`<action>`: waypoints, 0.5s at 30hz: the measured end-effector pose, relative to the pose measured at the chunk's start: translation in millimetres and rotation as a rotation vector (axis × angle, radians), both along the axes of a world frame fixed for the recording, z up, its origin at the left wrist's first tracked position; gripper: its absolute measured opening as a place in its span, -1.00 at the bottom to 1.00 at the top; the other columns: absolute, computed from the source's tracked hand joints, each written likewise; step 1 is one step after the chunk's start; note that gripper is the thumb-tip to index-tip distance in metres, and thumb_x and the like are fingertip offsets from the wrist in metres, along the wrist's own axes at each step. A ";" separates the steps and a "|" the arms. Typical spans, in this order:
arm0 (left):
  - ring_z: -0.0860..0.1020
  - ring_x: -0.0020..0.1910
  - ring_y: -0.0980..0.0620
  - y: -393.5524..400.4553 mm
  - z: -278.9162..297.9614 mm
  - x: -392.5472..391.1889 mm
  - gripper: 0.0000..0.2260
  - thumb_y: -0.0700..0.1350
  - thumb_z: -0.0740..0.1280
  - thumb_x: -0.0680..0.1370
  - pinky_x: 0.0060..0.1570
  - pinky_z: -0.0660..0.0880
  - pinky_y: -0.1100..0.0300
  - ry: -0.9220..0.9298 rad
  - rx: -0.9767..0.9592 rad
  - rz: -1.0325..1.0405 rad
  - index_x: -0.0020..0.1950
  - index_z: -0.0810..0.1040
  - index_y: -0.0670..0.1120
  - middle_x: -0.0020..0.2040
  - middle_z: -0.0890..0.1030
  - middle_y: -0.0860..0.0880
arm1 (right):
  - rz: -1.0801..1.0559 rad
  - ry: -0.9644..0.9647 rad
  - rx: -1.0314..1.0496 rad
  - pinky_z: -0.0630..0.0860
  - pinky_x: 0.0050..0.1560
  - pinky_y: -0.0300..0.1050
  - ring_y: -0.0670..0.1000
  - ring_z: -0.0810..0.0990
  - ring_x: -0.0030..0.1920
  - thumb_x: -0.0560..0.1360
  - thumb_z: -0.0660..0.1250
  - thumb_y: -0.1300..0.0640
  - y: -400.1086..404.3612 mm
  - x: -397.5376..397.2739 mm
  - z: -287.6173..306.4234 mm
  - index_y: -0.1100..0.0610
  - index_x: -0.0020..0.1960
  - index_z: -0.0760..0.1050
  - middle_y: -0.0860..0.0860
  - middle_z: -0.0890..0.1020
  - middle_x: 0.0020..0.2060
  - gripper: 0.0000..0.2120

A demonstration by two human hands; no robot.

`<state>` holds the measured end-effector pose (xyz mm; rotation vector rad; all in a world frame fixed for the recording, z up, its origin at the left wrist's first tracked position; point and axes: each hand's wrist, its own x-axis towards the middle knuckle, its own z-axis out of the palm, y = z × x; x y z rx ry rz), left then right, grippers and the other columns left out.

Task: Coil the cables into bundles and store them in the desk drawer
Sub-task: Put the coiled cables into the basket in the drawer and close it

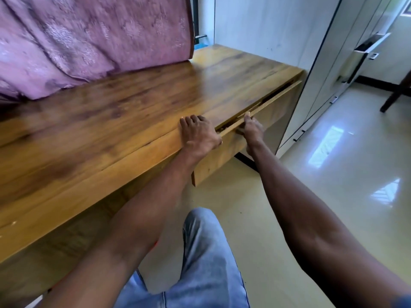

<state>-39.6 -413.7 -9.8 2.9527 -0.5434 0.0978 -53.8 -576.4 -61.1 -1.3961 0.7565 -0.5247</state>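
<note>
With the left hand [200,132] resting flat, fingers straight, on the glossy wooden desk top [124,103] and the right hand [252,127] gripping the nearly shut wooden drawer front [262,121], move the drawer squarely; no cables visible.

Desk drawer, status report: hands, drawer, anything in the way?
Left hand flat on wooden desk top. Right hand grips wooden drawer front, slightly open. No cables visible. Nothing blocking.
</note>
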 end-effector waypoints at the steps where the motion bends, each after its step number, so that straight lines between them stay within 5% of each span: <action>1: 0.37 0.34 -0.23 0.7 -1.2 3.4 -0.27 0.17 0.41 0.38 0.33 0.26 -0.06 -0.032 0.004 -0.015 0.40 0.38 -0.25 0.37 0.44 -0.24 | 0.017 0.016 0.020 0.58 0.15 0.10 0.11 0.64 0.03 0.45 0.24 -0.36 2.2 4.8 6.0 0.14 0.06 0.57 0.09 0.64 0.04 -0.43; 3: 0.47 0.23 -0.21 2.5 -5.8 6.4 -0.43 0.09 0.38 0.46 0.21 0.36 -0.02 -0.138 0.033 -0.052 0.32 0.47 -0.27 0.26 0.53 -0.25 | 0.095 0.050 0.067 0.60 0.07 0.00 0.04 0.65 -0.08 0.43 0.31 -0.37 8.0 14.4 17.5 0.17 0.01 0.55 0.03 0.65 -0.08 -0.43; 6: 0.53 0.16 -0.23 8.1 -14.3 4.7 -0.54 0.00 0.34 0.50 0.15 0.40 -0.01 -0.287 0.110 -0.085 0.26 0.52 -0.29 0.20 0.59 -0.28 | 0.105 0.132 0.041 0.64 0.05 0.06 0.11 0.65 0.03 0.02 0.57 -0.40 12.0 42.3 25.2 0.16 0.04 0.58 0.10 0.64 0.08 -0.18; 10: 0.60 0.07 -0.24 11.2 -27.0 5.2 -0.55 -0.03 0.39 0.41 0.07 0.47 0.02 -0.383 0.186 -0.129 0.17 0.58 -0.31 0.11 0.64 -0.31 | 0.112 0.150 0.106 0.57 -0.28 -0.08 0.11 0.61 0.07 0.27 0.44 0.09 14.9 61.8 34.6 0.21 0.10 0.57 0.09 0.60 0.16 -0.58; 13: 0.59 0.09 -0.22 15.7 -22.5 2.0 -0.58 -0.02 0.37 0.45 0.08 0.44 0.02 -0.346 0.160 -0.160 0.18 0.57 -0.28 0.12 0.64 -0.28 | 0.165 0.194 0.070 0.61 -0.11 -0.08 0.01 0.61 -0.09 0.39 0.41 0.10 12.8 61.9 33.7 0.25 0.21 0.56 -0.01 0.70 -0.18 -0.57; 15: 0.57 0.13 -0.20 20.2 -10.5 -0.4 -0.61 0.01 0.34 0.48 0.09 0.41 0.02 -0.282 0.111 -0.180 0.18 0.57 -0.23 0.13 0.63 -0.24 | 0.013 0.265 0.019 0.67 -0.10 -0.01 0.05 0.66 -0.15 0.25 0.55 0.07 11.7 74.2 29.4 0.24 0.08 0.59 0.08 0.66 -0.08 -0.54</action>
